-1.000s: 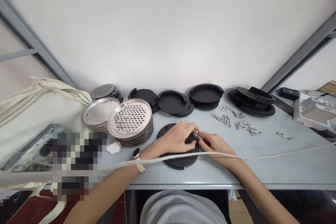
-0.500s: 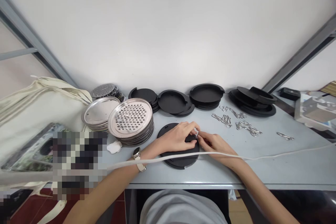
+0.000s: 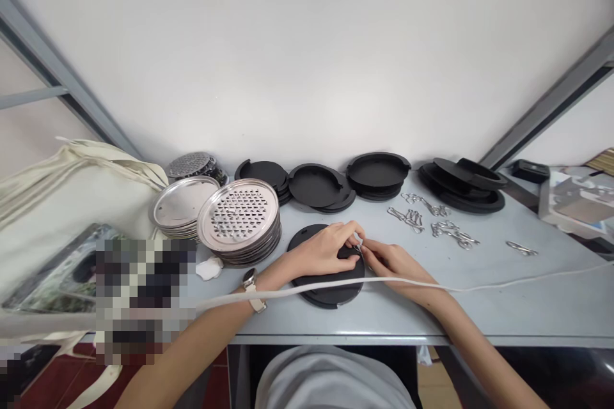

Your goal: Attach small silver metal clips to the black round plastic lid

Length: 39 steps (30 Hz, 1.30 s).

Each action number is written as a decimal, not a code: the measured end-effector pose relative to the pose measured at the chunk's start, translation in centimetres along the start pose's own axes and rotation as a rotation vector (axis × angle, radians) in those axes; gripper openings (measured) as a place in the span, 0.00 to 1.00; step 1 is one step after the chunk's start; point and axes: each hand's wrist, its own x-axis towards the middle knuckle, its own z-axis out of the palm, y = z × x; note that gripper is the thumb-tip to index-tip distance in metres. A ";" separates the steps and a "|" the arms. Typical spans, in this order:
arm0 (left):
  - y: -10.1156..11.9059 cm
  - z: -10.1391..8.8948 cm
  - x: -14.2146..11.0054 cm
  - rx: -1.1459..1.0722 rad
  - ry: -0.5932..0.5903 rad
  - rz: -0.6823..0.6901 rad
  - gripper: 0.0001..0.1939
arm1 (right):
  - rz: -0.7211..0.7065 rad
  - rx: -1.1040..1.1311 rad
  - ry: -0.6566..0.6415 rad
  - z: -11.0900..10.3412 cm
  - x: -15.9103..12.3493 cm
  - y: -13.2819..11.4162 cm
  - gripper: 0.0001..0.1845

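Observation:
A black round disc (image 3: 326,291) lies flat on the grey table (image 3: 480,307) in front of me. My left hand (image 3: 323,249) rests on top of it, fingers curled and pressing at its right edge. My right hand (image 3: 391,262) meets it there, pinching a small metal clip (image 3: 357,246) against the disc's rim. Both hands touch at the clip. A white cord (image 3: 480,286) runs across my forearms.
Stacks of perforated metal plates (image 3: 238,217) and plain metal plates (image 3: 180,204) stand at left. Several stacks of black discs (image 3: 377,172) line the wall. Loose metal clips (image 3: 441,227) lie at right. A cloth bag (image 3: 62,204) sits far left, boxes (image 3: 573,198) far right.
Almost nothing differs; the fingers of both hands shift very slightly at the disc's edge, staying on the clip.

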 end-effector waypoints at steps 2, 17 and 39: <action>-0.1 0.0 0.0 -0.005 0.002 0.006 0.17 | -0.005 0.006 -0.008 -0.1 0.0 0.0 0.19; -0.4 -0.2 -0.1 0.006 0.002 -0.050 0.20 | 0.001 -0.018 0.048 -0.3 -0.1 -0.1 0.18; 0.0 0.2 -0.2 0.063 0.033 -0.071 0.19 | 0.031 -0.075 0.032 0.5 0.2 -0.4 0.20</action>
